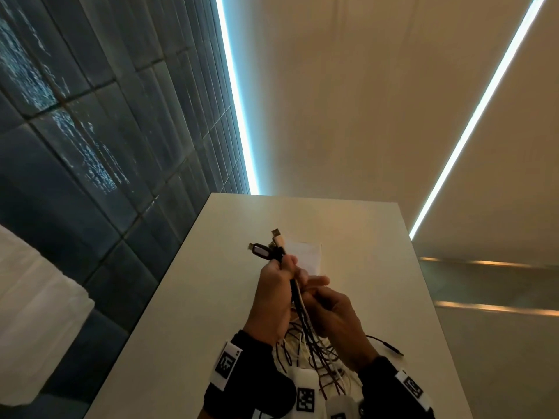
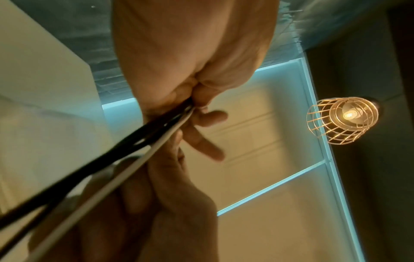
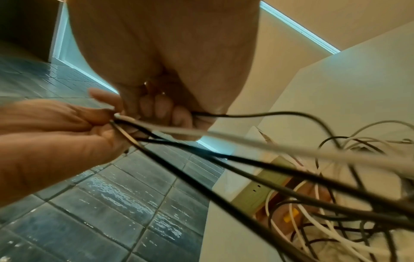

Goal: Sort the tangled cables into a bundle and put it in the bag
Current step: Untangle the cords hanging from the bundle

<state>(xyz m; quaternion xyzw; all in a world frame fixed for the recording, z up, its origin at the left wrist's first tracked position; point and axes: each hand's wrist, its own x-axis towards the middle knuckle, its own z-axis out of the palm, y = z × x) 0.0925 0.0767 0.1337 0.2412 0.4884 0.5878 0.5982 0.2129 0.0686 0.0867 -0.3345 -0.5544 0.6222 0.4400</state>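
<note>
The left hand (image 1: 273, 293) is clamping the black and white thin cables (image 1: 299, 300) just under their plugs, above the white table (image 1: 187, 297). The right hand (image 1: 338, 322) is curling around one black strand, probably combing downwards; it should slide slowly to free loops. No bag is clearly showing.

Black and white cables (image 2: 125, 150) pinched in the left hand (image 2: 190, 58), beside a caged lamp (image 2: 342, 120).

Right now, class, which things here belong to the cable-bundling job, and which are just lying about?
Job:
cables, gripped by the left hand
right hand, holding the strands
white bag on the table

Lying about:
wire-cage lamp
blue tiled wall
</note>
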